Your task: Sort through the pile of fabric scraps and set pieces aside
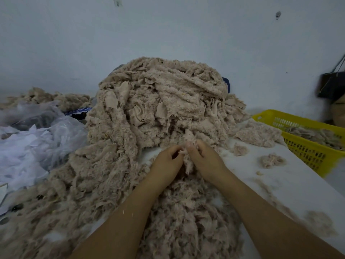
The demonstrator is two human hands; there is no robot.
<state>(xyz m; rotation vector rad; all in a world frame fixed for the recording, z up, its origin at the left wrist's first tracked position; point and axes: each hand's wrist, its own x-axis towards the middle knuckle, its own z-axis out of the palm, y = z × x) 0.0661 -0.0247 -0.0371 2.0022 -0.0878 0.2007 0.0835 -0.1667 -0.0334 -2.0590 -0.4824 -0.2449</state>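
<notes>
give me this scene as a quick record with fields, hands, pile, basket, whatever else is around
hands: left hand and right hand both pinch one fluffy beige scrap
pile: tall pile of beige scraps just behind the hands, spilling toward the camera
basket: yellow basket at the right, some scraps inside
table: white table with a few loose clumps
left side: clear plastic bags
</notes>
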